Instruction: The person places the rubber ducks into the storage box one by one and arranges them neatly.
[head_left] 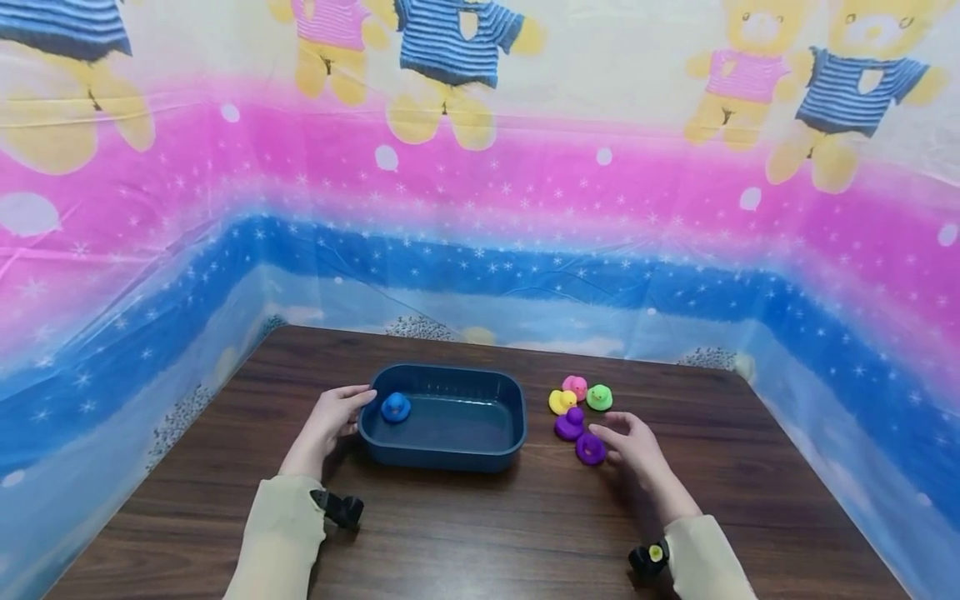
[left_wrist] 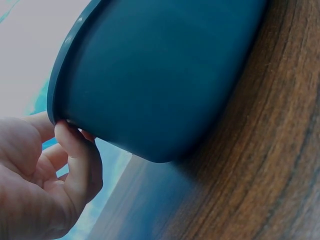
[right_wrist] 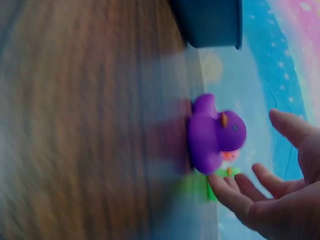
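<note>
purple duck point(right_wrist: 215, 135) upright, beak toward right hand point(right_wrist: 280, 195) (fingers apart).

both hands point(head_left: 480, 433) forward (fingers relaxed)
</note>
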